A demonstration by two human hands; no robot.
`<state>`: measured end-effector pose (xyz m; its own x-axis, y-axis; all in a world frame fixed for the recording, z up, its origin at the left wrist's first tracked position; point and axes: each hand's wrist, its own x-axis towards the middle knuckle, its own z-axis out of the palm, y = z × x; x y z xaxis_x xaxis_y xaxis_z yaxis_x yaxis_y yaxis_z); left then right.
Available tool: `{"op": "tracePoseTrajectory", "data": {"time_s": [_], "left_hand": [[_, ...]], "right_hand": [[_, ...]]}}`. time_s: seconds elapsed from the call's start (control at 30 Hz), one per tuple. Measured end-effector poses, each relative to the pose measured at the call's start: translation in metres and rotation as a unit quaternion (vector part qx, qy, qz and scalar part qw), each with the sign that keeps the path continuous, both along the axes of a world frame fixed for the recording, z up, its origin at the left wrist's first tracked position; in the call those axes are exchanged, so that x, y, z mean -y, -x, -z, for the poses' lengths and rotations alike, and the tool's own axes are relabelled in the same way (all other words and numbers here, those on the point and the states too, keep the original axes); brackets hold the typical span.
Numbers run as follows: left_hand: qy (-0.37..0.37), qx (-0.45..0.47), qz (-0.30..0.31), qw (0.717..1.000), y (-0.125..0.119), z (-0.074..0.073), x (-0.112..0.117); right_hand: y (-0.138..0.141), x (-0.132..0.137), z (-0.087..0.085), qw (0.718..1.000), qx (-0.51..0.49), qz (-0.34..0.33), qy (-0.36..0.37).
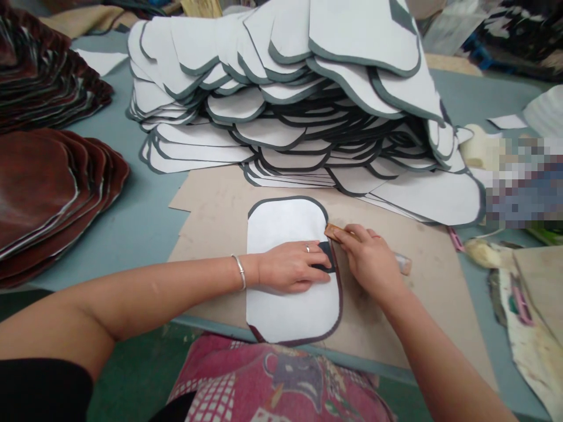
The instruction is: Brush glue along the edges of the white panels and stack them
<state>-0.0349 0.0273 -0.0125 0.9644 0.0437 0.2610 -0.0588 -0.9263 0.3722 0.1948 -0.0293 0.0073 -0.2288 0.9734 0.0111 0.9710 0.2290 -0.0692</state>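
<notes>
A white panel (281, 218) with rounded corners and a dark border lies flat on a tan board. Part of its right and lower edge shows reddish brown, and a black patch (326, 258) sits at its right side. My left hand (292, 266) lies flat across the panel, fingers stretched toward that patch. My right hand (369, 258) is closed around a wooden tool (335, 231) with a flat yellow-brown end, which meets the panel's right edge. A pale rounded end (403, 264) shows behind that hand; the grip hides the tool's middle.
Behind the tan board (211, 199) rises a large pile of similar white panels (281, 94). Stacks of glossy brown pieces (39, 181) stand at left on the blue-grey table (153, 199). Pink-handled scissors (522, 302) and pale cloth (541, 281) lie at right.
</notes>
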Motion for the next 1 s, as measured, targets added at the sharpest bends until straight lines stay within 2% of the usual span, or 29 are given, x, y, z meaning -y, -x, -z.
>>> {"op": "tracePoseTrajectory", "data": {"time_s": [0.07, 0.13, 0.2, 0.23, 0.27, 0.37, 0.47, 0.53, 0.7, 0.83, 1.0], "left_hand": [[0.012, 0.02, -0.039, 0.999, -0.001, 0.003, -0.002], [0.014, 0.043, -0.146, 0.988, -0.003, 0.007, -0.005], [0.006, 0.045, -0.239, 0.97, -0.007, 0.01, -0.008], [0.002, 0.037, -0.247, 0.968, -0.01, 0.012, -0.008], [-0.001, 0.026, -0.227, 0.973, -0.013, 0.013, -0.006], [0.003, 0.004, -0.114, 0.993, -0.025, 0.014, 0.003], [0.019, -0.001, -0.092, 0.996, -0.033, 0.012, 0.014], [0.032, -0.01, -0.104, 0.994, -0.035, 0.01, 0.018], [0.032, -0.038, -0.133, 0.99, -0.035, 0.003, 0.021], [0.02, -0.061, -0.152, 0.986, -0.037, 0.004, 0.024], [0.024, -0.046, -0.138, 0.989, -0.042, 0.006, 0.016]], "right_hand": [[0.0, -0.007, 0.001, 1.0, -0.005, 0.007, -0.001], [-0.001, 0.003, 0.002, 1.0, -0.01, 0.014, 0.0], [0.001, 0.03, 0.003, 1.0, -0.011, 0.025, 0.0], [0.003, 0.05, 0.004, 0.999, -0.011, 0.033, 0.0], [0.006, 0.071, 0.005, 0.999, -0.01, 0.046, -0.003], [0.02, 0.133, 0.007, 0.996, 0.001, 0.091, -0.014], [0.033, 0.161, 0.009, 0.991, 0.02, 0.135, -0.013], [0.037, 0.156, 0.008, 0.988, 0.028, 0.152, -0.012], [0.025, 0.12, 0.003, 0.982, 0.05, 0.183, -0.006], [0.007, 0.1, 0.004, 0.988, 0.057, 0.146, -0.016], [-0.019, 0.079, 0.009, 0.994, 0.035, 0.1, -0.024]]}}
